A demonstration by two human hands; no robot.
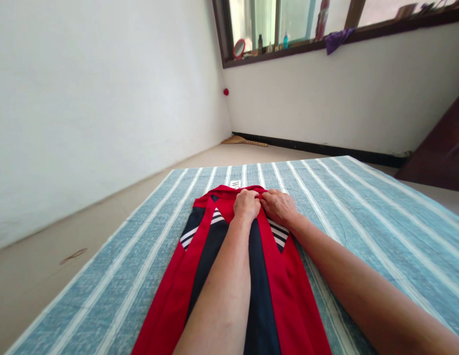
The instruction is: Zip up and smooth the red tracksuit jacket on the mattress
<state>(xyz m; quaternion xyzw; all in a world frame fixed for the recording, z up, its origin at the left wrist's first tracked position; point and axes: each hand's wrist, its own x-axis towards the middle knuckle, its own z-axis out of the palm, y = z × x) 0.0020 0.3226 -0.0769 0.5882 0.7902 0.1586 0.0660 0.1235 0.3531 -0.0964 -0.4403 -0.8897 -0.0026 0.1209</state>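
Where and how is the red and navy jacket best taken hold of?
Probably at the far red edge of the jacket, pinched from above: the garment lies nearly flat on the blue striped cloth, giving little to grip along its long sides, while that edge looks slightly raised. The left hand and right hand are there, side by side.

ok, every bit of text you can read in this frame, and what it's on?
"W": on the white patch on the striped cloth, just beyond the red garment; whatever follows it is unclear.
Bottles on the windowsill: any lettering too small to read.
Garment: none readable.
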